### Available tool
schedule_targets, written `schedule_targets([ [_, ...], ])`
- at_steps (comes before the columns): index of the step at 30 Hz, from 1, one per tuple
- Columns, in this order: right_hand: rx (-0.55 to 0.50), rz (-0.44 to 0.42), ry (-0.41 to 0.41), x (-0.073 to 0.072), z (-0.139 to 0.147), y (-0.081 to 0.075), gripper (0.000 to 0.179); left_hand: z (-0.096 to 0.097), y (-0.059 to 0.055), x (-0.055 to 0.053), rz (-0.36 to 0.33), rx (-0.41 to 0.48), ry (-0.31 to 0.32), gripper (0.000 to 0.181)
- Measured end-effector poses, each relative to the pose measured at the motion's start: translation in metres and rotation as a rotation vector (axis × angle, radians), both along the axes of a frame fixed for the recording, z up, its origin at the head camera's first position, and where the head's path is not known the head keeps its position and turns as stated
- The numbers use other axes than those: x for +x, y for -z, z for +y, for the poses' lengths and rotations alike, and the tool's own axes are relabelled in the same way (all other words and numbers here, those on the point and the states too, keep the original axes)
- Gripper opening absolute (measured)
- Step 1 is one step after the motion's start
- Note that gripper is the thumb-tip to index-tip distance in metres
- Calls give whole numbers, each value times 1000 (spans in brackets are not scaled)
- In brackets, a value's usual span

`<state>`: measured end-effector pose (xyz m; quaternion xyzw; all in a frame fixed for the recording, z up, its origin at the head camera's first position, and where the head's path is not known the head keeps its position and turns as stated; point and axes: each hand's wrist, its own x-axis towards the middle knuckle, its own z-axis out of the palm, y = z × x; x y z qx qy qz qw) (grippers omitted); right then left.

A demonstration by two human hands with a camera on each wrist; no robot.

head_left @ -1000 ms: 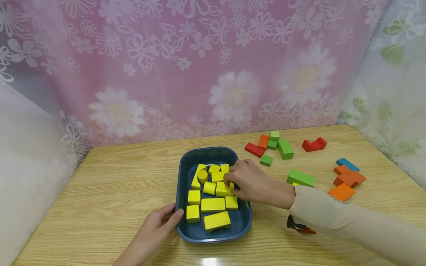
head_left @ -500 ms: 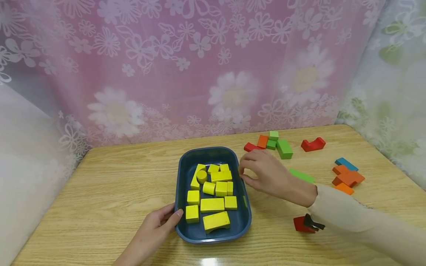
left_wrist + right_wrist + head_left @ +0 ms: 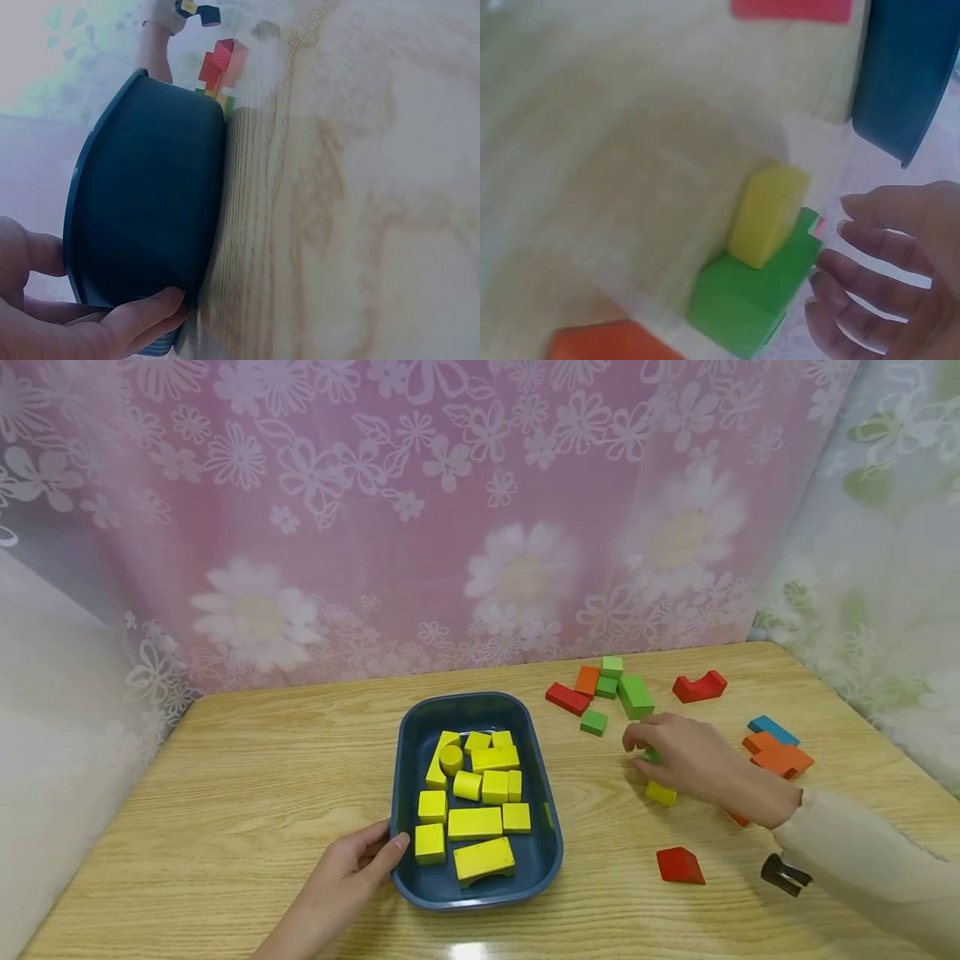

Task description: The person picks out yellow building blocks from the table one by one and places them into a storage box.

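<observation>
A dark blue plastic tray (image 3: 551,852) stands on the table, holding several yellow toy blocks (image 3: 476,823), among them a cylinder and an arch. My left hand (image 3: 347,870) grips its left side, thumb over the rim and fingers along the outer wall (image 3: 150,187). To the right of the tray, my right hand (image 3: 693,760) hovers with loosely bent fingers over a green block (image 3: 742,296) and a yellow block (image 3: 769,214). Nothing is between its fingers in the right wrist view. In the head view it mostly hides the green block; the yellow one (image 3: 660,793) shows below it.
Red, orange and green blocks (image 3: 636,697) cluster at the back. A curved red block (image 3: 700,687), a blue block (image 3: 774,729) and orange blocks (image 3: 780,758) lie farther right. Nearer are a red block (image 3: 680,865) and a black clip (image 3: 784,874) by the sleeve. A flowered curtain (image 3: 450,527) hangs behind.
My right hand has left the yellow blocks inside the tray and moved right, over the tray's side, to the green and yellow blocks on the table. The left hand keeps its hold.
</observation>
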<state>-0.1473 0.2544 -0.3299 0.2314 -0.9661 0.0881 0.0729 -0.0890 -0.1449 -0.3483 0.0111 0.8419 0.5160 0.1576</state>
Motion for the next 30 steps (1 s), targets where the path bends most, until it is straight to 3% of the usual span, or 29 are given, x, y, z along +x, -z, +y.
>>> schedule_targets([
  [9, 18, 87, 27, 21, 3, 9, 17, 1, 0, 0, -4, 31, 9, 52],
  [13, 63, 83, 30, 29, 4, 14, 20, 1, -1, -1, 7, 17, 11, 51],
  [19, 88, 10, 62, 30, 8, 21, 23, 0, -1, -1, 17, 6, 21, 50],
  [30, 34, 19, 26, 27, 12, 26, 20, 0, 0, 0, 21, -5, 20, 51],
])
